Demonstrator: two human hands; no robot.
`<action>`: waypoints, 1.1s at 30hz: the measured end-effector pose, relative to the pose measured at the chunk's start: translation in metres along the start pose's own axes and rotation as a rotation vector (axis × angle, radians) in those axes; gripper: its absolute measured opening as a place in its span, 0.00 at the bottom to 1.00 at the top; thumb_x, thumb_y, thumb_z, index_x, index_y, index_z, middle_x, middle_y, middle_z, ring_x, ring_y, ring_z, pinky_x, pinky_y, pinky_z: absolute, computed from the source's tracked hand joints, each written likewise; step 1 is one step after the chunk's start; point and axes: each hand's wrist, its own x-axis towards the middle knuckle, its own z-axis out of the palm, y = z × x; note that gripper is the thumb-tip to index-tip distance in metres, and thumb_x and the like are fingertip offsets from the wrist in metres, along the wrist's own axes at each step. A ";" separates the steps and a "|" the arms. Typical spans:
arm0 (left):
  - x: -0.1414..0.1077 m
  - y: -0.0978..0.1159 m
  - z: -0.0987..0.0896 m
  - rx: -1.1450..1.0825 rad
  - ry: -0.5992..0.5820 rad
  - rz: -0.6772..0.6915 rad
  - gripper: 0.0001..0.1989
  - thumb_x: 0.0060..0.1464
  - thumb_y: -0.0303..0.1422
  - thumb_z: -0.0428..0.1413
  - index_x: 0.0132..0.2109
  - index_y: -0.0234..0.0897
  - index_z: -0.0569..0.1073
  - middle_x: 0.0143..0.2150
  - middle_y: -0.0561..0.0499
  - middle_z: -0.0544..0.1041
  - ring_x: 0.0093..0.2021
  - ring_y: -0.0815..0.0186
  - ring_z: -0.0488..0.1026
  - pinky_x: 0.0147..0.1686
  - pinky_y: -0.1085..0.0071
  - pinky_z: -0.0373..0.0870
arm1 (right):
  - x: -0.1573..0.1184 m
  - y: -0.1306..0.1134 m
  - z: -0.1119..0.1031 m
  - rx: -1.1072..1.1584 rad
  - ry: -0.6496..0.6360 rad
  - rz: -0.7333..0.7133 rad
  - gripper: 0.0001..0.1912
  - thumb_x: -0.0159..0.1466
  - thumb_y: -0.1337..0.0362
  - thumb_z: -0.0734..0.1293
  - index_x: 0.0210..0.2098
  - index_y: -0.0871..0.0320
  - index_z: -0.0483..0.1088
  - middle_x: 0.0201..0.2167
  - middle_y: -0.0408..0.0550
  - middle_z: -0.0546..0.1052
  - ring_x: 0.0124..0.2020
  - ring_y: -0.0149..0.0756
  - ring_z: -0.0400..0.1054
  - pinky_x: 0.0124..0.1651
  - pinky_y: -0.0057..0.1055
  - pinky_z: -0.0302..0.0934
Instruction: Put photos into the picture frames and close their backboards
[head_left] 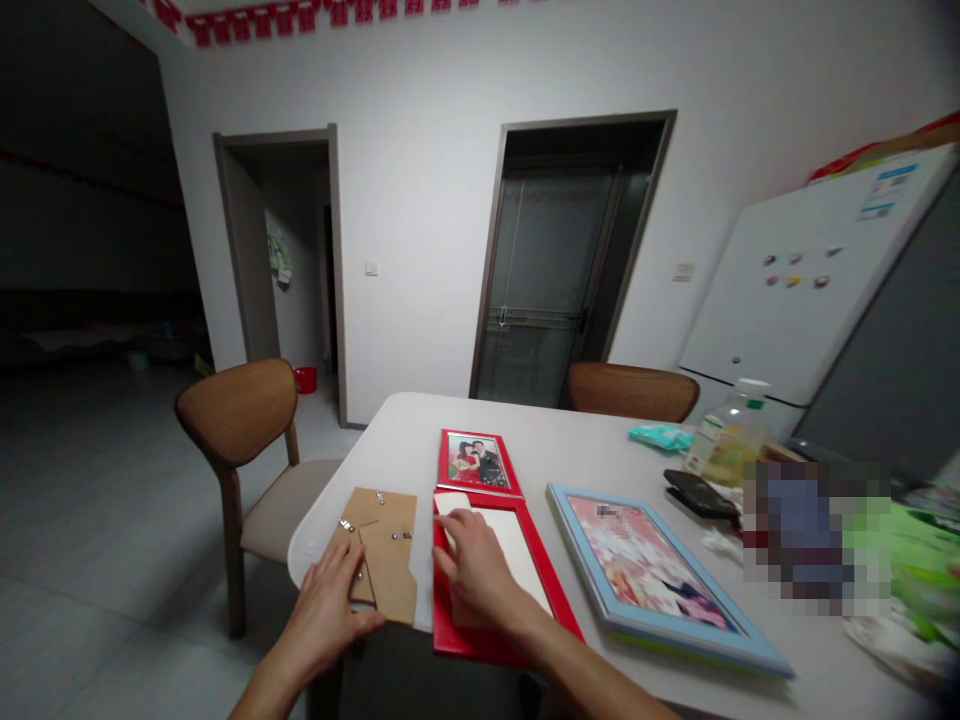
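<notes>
A brown picture-frame backing board [397,575] with metal turn clips and a fold-out stand lies at the table's left edge. My left hand [326,600] rests on its lower left part, fingers and thumb spread apart. To the right lies a red picture frame [544,565], with a white sheet [452,503] over its left part and a pale surface inside. My right hand [480,560] reaches across this frame, its curled fingers at the sheet's left edge; the palm hides part of the sheet. Touching the frame's far side is a smaller red frame [512,470] holding a couple's photo.
Right of my right hand lies a light-blue picture frame [592,600] with a picture. Farther right on the white table [570,430] are a black phone-like object [701,495], a plastic bottle [724,440] and a teal packet [660,437]. Wooden chairs [240,410] stand around the table.
</notes>
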 end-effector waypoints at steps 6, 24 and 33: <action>-0.005 -0.015 0.000 0.047 0.031 0.028 0.31 0.35 0.28 0.54 0.52 0.29 0.61 0.57 0.40 0.58 0.57 0.60 0.52 0.55 0.66 0.48 | 0.012 -0.020 -0.010 -0.161 -0.067 -0.036 0.17 0.51 0.64 0.62 0.41 0.56 0.67 0.43 0.52 0.67 0.46 0.44 0.54 0.46 0.39 0.46; -0.005 -0.031 0.004 0.073 0.136 0.047 0.28 0.37 0.32 0.56 0.50 0.31 0.64 0.55 0.41 0.61 0.56 0.58 0.55 0.54 0.63 0.51 | -0.007 -0.020 -0.003 0.033 -0.136 -0.058 0.19 0.53 0.55 0.59 0.42 0.55 0.67 0.38 0.49 0.72 0.40 0.39 0.61 0.42 0.33 0.51; 0.000 -0.037 0.006 0.054 0.151 0.032 0.27 0.35 0.29 0.54 0.48 0.35 0.65 0.54 0.44 0.62 0.55 0.59 0.56 0.54 0.65 0.52 | -0.001 -0.054 0.042 0.050 -0.183 -0.033 0.16 0.52 0.61 0.58 0.40 0.57 0.65 0.36 0.51 0.68 0.37 0.39 0.63 0.38 0.33 0.54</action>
